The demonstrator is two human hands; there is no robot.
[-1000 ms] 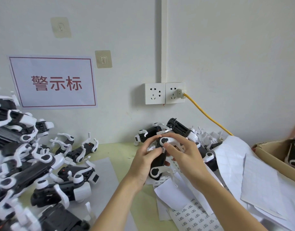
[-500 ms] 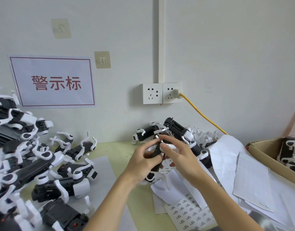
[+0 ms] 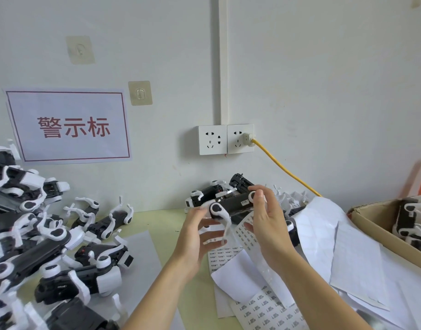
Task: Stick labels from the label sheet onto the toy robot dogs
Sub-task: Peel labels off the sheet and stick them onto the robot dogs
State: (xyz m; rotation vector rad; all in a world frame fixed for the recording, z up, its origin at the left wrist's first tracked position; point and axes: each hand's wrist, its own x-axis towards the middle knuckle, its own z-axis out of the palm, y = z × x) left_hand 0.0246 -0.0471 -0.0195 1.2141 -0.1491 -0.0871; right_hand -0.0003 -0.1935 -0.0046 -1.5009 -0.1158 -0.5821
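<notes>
Since the earlier frame, the toy robot dog (image 3: 231, 204) in my hands has turned from roughly upright to lying crosswise, and it sits higher, at the centre of the frame; my left hand (image 3: 197, 231), then curled around the body, has opened. Left hand: fingers relaxed and spread beneath the dog's left end, fingertips touching the white leg (image 3: 220, 213). Right hand (image 3: 264, 222): thumb and fingers pinch the dog's right end, beside a small white label (image 3: 244, 203) on the black body. Below my hands, lower centre, the label sheet (image 3: 264, 308) lies on the table (image 3: 162, 220) with rows of small printed labels, partly under a blank white sheet (image 3: 238, 275). Left third of the frame: a pile of toy robot dogs (image 3: 38, 234), black with white legs, some on a grey sheet (image 3: 142, 253). Behind my hands, against the wall: more dogs (image 3: 206, 198). Right: peeled backing sheets (image 3: 324, 234) and a cardboard box (image 3: 376, 232) holding further dogs. Upper left: a sign (image 3: 69, 126) with red characters. Centre: a double socket (image 3: 226, 139) with a yellow cable (image 3: 285, 170) plugged into its right half
</notes>
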